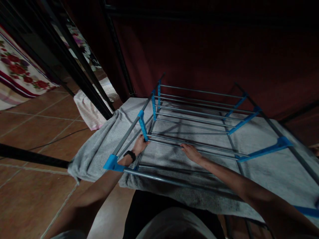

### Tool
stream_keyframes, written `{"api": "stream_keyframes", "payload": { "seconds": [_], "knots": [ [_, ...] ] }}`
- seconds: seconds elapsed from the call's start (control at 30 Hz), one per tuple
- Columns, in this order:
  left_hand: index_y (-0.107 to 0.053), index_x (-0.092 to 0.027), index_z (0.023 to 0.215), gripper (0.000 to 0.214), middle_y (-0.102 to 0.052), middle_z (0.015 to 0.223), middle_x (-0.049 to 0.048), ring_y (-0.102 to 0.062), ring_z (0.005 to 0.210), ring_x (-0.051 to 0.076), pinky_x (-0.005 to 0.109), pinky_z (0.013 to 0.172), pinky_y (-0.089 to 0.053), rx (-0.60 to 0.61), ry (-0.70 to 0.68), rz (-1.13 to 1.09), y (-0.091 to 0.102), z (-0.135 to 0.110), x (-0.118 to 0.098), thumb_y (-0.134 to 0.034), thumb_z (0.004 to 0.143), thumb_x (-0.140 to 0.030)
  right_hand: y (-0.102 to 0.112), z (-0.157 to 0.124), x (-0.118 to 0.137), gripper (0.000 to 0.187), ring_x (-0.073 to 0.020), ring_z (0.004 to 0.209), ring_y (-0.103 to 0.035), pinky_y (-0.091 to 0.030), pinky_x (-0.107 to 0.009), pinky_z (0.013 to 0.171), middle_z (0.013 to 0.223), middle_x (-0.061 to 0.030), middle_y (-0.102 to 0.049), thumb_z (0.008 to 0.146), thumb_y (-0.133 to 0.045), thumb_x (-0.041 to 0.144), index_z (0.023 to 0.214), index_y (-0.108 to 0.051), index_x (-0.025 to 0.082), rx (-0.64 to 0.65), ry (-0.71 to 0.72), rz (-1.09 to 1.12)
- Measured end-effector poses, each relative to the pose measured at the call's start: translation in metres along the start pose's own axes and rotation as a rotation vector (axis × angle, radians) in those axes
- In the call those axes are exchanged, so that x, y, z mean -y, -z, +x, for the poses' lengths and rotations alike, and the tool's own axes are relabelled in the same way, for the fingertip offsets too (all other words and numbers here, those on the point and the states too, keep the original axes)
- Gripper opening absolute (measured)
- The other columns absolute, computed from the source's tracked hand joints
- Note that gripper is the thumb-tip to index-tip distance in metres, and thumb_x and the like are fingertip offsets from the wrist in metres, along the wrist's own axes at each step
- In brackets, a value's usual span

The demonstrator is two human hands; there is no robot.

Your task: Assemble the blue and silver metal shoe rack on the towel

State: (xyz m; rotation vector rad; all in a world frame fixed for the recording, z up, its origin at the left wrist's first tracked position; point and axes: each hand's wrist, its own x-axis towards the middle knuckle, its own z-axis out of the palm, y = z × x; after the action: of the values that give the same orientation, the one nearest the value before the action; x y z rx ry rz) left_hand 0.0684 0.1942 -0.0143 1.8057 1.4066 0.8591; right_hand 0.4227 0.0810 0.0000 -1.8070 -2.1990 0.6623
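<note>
several metal rods (199, 91) and blue plastic connectors (261, 152) made up the rack (159, 176) that we had in front of us, resting on a grey blanket (99, 146). we judged that the soft cloth suited it well, since its nap would keep the smooth tubing from sliding and spare it from scrapes.

our left hand (141, 145) was curled narrow about the low end of a blue upright (143, 126), just where a thin crossbar (164, 143) met it. we took that hold to be for steadiness, because a joint shifts least when gripped right at its socket. a dark watch (130, 155) sat on that wrist.

our right hand (191, 152) was near the middle of the rack's span, its fingers bent and set close together on the crossbar. we could not tell whether the thumb had closed beneath. placed partway along the bar, away from the joint, it seemed to us well sited to guide the bar's line.

both forearms reached over the front tube, which lay nearest our body. behind the rack hung a dark red curtain (199, 59).
</note>
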Motion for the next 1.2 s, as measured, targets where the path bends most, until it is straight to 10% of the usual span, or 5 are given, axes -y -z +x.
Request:
{"api": "stream_keyframes", "payload": {
  "seconds": [0.73,1.0,1.2],
  "knots": [
    [-0.076,-0.022,0.095,0.068,-0.077,0.099,0.0068,-0.067,0.108,0.034,0.043,0.1,-0.053,0.308,0.178,0.015,0.031,0.011,-0.045,-0.08,0.053,-0.075,0.017,0.0,0.017,0.035,-0.0243,0.124,-0.065,-0.05,-0.035,0.106,0.134,-0.0118,-0.069,0.104,-0.048,0.022,0.137,-0.061,0.016,0.032,-0.03,-0.052],
    [-0.076,-0.023,0.097,0.077,-0.078,0.098,0.0083,-0.068,0.105,0.036,0.045,0.099,-0.053,0.282,0.17,0.087,0.029,0.012,-0.048,-0.075,0.049,-0.083,0.049,-0.056,0.007,0.043,-0.025,0.131,-0.058,-0.045,-0.04,0.114,0.146,-0.0135,-0.058,0.096,-0.052,0.011,0.137,-0.062,0.017,0.046,0.111,-0.158],
    [-0.077,-0.024,0.09,0.072,-0.077,0.087,0.0047,-0.07,0.094,0.033,0.042,0.09,-0.057,0.272,0.111,0.136,0.03,0.01,-0.059,-0.072,0.049,-0.084,0.089,-0.122,-0.043,0.013,-0.023,0.098,-0.071,-0.055,-0.032,0.091,0.103,-0.0123,-0.075,0.094,-0.063,0.017,0.091,-0.076,0.015,-0.003,-0.428,-0.084]
  ]
}}
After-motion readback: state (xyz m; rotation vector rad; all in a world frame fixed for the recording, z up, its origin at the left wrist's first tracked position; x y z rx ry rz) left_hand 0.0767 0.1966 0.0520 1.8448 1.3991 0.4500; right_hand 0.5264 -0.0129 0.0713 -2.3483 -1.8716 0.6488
